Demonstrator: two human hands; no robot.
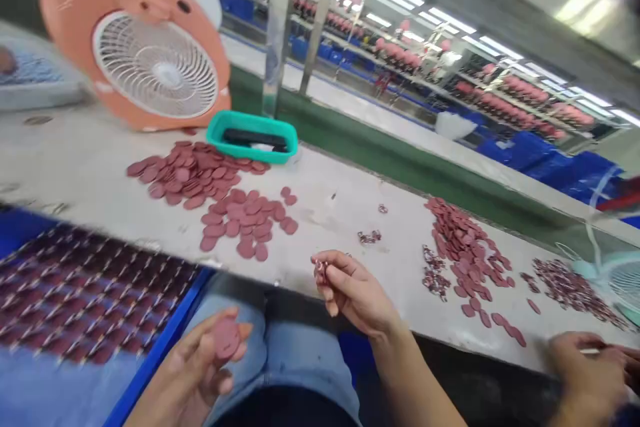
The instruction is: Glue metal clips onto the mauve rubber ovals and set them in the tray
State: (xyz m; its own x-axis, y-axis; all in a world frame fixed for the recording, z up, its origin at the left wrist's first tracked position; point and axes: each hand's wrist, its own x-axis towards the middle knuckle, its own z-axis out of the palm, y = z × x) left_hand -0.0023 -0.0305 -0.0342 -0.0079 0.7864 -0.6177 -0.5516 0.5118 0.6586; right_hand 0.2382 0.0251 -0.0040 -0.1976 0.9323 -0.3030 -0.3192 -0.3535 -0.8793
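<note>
White worktable [400,233] stretches before you with heaps of dull-red discs [247,217]; your left hand [193,363] pinches one disc [227,338], your right hand [357,293] holds small shiny pieces [321,270].

In left hand [183,367], below the near edge of the worktop [400,227]: pink disc [227,339], pinched. In right hand [357,293], at the near edge: small shiny pieces [321,271] between fingertips. Toward the far edge, at left: pig-shaped orange fan [157,60] beside green basket [250,152], with left disc pile [215,177] nearby. Farther right: right disc pile [465,247], beside shiny cluster [435,273]. By the near edge, far right: another person's blurred hands [590,373].
</note>
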